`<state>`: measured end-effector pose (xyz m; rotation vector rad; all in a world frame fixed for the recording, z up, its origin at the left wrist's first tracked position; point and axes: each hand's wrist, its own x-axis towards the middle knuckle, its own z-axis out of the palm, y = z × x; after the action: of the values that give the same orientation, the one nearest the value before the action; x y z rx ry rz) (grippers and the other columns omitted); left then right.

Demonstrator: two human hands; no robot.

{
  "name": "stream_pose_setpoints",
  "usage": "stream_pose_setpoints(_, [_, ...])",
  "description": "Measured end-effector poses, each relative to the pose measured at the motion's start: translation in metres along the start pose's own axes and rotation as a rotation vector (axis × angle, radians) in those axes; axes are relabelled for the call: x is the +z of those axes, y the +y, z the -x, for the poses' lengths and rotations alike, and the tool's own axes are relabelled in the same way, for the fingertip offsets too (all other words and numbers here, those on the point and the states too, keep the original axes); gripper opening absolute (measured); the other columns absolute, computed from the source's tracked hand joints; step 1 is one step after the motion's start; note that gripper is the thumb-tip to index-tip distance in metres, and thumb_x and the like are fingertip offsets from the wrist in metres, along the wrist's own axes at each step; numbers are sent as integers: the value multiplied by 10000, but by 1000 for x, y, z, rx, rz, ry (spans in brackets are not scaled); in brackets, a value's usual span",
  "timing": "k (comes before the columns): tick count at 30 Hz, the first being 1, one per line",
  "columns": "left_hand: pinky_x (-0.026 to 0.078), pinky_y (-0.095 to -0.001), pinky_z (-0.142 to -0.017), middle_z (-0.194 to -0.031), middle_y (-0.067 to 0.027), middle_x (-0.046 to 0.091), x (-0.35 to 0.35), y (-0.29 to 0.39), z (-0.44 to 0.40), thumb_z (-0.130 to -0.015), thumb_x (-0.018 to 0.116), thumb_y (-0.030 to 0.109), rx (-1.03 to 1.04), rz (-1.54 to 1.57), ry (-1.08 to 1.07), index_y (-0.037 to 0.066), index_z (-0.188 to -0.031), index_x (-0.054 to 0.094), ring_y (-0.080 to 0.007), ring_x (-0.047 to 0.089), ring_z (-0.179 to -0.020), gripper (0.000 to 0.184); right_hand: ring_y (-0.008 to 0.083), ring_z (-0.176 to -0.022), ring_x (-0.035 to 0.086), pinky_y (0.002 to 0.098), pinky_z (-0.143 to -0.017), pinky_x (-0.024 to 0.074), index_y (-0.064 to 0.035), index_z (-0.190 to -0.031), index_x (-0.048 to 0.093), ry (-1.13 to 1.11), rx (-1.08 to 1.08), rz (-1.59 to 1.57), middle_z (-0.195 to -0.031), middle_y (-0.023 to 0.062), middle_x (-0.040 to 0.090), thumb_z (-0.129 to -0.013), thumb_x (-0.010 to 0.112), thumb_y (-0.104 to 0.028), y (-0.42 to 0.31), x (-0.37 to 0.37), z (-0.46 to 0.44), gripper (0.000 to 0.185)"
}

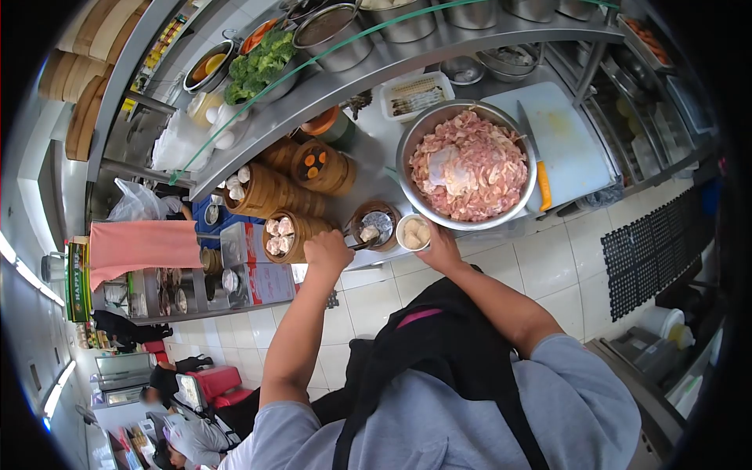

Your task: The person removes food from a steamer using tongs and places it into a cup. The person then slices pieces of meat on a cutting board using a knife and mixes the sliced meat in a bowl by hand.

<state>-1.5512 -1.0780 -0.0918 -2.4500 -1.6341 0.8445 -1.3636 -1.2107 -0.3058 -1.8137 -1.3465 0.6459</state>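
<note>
Counter: steel, running below the upper shelf, loaded with bowl, board and steamers.
Meat bowl: wide, steel, right of centre; heaped with raw pink meat, paler piece on top.
Board: pale, flat on the counter, just right of the meat bowl.
Tall steamers: bamboo, stacked at left; white buns in one, orange slices in another.
Near steamer: bamboo, beside the left hand; pale pink-topped pieces inside.
Left hand: fingers closed around the tongs, back of hand up; between near steamer and small steamer.
Right hand: gripping the cup from its right side, below the near rim of the meat bowl.
Knife: lying along the left edge of the board, orange handle toward the body, blade pointing away.
Small steamer: bamboo, low, between the left hand and the cup; shiny silvery lining inside.
Tongs: dark, reaching from the left hand over the near-left rim of the small steamer; tips at the dumpling, firmness of the pinch impossible to tell.
Cup: small, pale, open side up, in the right hand, just right of the small steamer; pale rounded lumps inside.
Dumpling: small, pale, at the tongs' tips, over or in the small steamer; contact with the lining unclear.
</note>
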Motion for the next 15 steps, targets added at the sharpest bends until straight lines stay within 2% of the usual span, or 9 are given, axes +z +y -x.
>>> stream_pose_setpoints(5, [597, -411, -848, -1058, -142, 769, -16, -1, -7, -760, 800, 454, 31, -30, -30, 102, -1057, 772, -302, 749, -1013, 461, 469, -1362, 447, 547, -1153, 337, -88, -1553, 323, 11, -5, -34, -1463, 276, 485, -699, 880, -199, 0, 1, 0, 1025])
stream_pose_setpoints(8, [593, -397, -868, -1092, -138, 765, -14, 9, -13, -763, 793, 439, 30, -63, -75, 106, -1076, 773, -294, 742, -1043, 457, 468, -1371, 435, 547, -1155, 335, -86, -1553, 327, 86, -67, 25, -1472, 272, 475, -702, 877, -195, -3, 2, 0, 1019])
stream_pose_setpoints(15, [583, -384, -904, -1142, -121, 761, -16, 15, -30, -772, 781, 405, 42, -101, -110, 113, -1116, 776, -284, 733, -1081, 451, 466, -1369, 435, 541, -1149, 342, -80, -1539, 354, 91, -86, -24, -1465, 265, 481, -706, 874, -198, -3, -3, 1, 988])
